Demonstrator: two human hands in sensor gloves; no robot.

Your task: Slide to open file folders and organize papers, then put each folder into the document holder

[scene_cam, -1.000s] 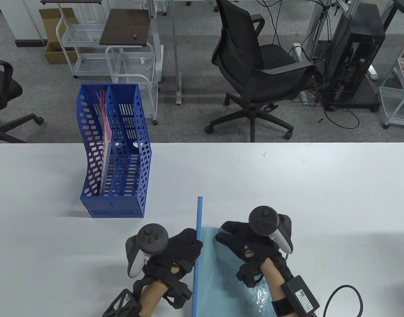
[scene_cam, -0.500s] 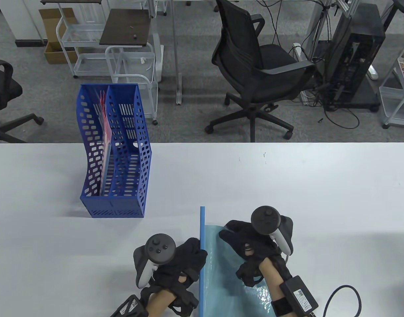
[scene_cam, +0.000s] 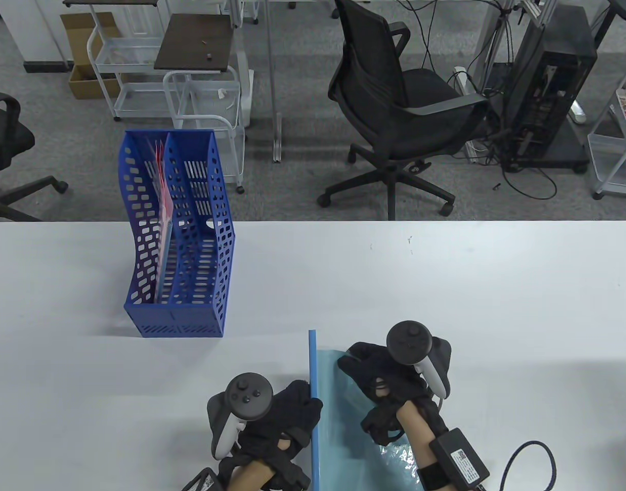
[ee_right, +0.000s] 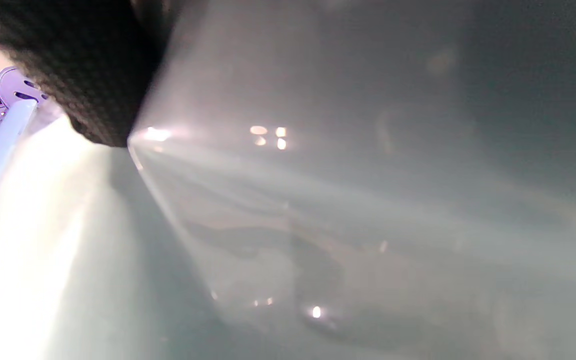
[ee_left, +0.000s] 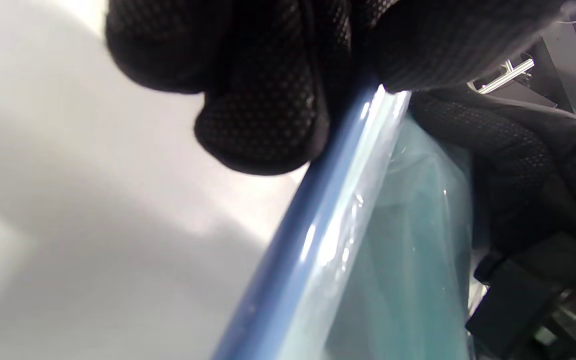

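A translucent teal file folder (scene_cam: 343,424) lies at the table's near edge, with a blue slide bar (scene_cam: 311,358) along its left side. My left hand (scene_cam: 308,400) grips the bar from the left; in the left wrist view its fingers (ee_left: 263,115) and thumb pinch the bar (ee_left: 293,250). My right hand (scene_cam: 351,361) rests on the folder's far part, a fingertip (ee_right: 93,65) pressing on the clear cover (ee_right: 318,200). The blue document holder (scene_cam: 190,319) stands upright to the far left, apart from both hands. A pink folder (scene_cam: 162,204) stands in its left compartment.
The white table (scene_cam: 446,286) stretches bare to the right and behind the folder. Beyond its far edge stand a black office chair (scene_cam: 394,117), white wire carts (scene_cam: 200,102) and a computer tower (scene_cam: 548,92). A cable (scene_cam: 527,455) runs from my right wrist.
The slide bar has moved toward the near edge with my left hand gripping it, so less of it sticks out past the folder's far edge. My right hand stayed on the folder.
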